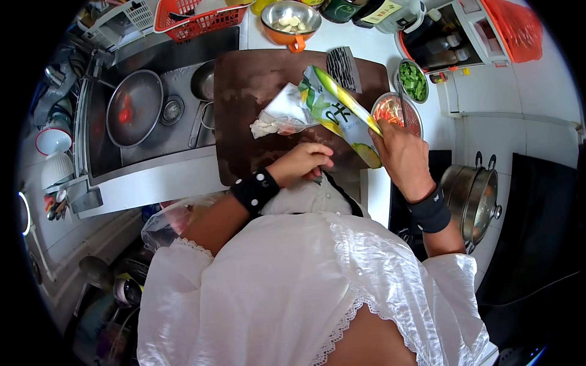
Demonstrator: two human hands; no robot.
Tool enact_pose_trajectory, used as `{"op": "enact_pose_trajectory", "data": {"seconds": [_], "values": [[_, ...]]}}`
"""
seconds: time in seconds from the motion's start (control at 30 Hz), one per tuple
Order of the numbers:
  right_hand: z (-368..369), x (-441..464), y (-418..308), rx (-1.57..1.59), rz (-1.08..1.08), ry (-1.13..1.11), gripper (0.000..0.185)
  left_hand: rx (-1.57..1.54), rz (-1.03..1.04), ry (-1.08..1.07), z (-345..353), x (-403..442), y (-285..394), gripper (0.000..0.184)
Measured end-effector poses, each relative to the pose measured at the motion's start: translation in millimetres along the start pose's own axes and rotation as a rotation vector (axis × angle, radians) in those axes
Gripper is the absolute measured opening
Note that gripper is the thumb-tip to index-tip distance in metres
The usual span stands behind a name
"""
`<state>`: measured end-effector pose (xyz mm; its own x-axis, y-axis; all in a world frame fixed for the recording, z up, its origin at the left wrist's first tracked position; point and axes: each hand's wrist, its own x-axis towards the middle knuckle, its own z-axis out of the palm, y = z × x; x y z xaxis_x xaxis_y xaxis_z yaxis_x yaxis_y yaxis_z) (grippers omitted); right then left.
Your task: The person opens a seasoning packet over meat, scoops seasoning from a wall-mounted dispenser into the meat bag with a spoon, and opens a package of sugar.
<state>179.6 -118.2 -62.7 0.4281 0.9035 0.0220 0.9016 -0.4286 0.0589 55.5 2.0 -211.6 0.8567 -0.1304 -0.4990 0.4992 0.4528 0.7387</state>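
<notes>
My right hand point(404, 160) grips the lower right end of a green, yellow and white printed package point(332, 107), which lies slantwise above the dark cutting board point(238, 79). My left hand point(303, 163) is in front of my body at the board's near edge, with its fingers curled; whether they hold anything is hidden. Left of the package, on the board, sits a clear and silvery plastic bag point(287, 108) with a whitish lump point(264, 126) at its lower left. A cleaver blade with a dark striped pattern point(343, 69) rests at the board's upper right.
The sink point(180, 149) at left holds a large pan point(135, 110) and a small pan point(203, 81). Behind the board stands an orange-handled bowl point(291, 23). A bowl of shredded food point(397, 111) and a bowl of greens point(413, 80) are right; a steamer pot point(479, 201) stands farther right.
</notes>
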Motion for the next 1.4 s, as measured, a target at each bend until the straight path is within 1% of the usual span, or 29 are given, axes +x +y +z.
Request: {"op": "enact_pose_trajectory", "data": {"seconds": [0.03,0.17,0.27,0.37,0.43,0.47,0.53,0.63,0.67,0.77,0.93,1.4], "values": [[0,3,-1,-0.017,0.001,-0.015,0.017,-0.004,-0.008,-0.006,6,3,1,0.042],[-5,15,-5,-0.097,-0.030,-0.045,0.020,-0.164,-0.027,0.007,16,12,11,0.062],[-9,22,-8,-0.128,-0.051,-0.071,0.022,-0.313,-0.012,0.015,22,19,11,0.062],[-11,26,-9,-0.152,-0.104,-0.066,0.023,-0.555,0.040,-0.019,23,22,9,0.054],[-19,31,-16,-0.184,-0.121,-0.078,0.024,-0.664,0.077,-0.080,22,23,10,0.045],[-18,33,-17,-0.167,-0.138,-0.050,0.025,-0.717,0.095,-0.111,21,23,10,0.041],[-16,37,-17,-0.133,-0.170,0.005,0.031,-0.742,0.089,-0.113,22,21,12,0.034],[-20,42,-18,-0.221,-0.197,-0.024,0.025,-0.758,0.122,-0.134,22,20,9,0.020],[-21,44,-17,-0.206,-0.208,-0.022,0.025,-0.761,0.139,-0.147,22,20,8,0.014],[-20,49,-16,-0.169,-0.236,-0.031,0.026,-0.838,0.117,-0.154,22,24,1,0.014],[-23,54,-22,-0.189,-0.225,-0.078,0.029,-0.830,0.136,-0.177,23,24,-1,0.015],[-29,58,-24,-0.211,-0.234,-0.052,0.033,-0.887,0.132,-0.155,28,15,6,0.008]]}}
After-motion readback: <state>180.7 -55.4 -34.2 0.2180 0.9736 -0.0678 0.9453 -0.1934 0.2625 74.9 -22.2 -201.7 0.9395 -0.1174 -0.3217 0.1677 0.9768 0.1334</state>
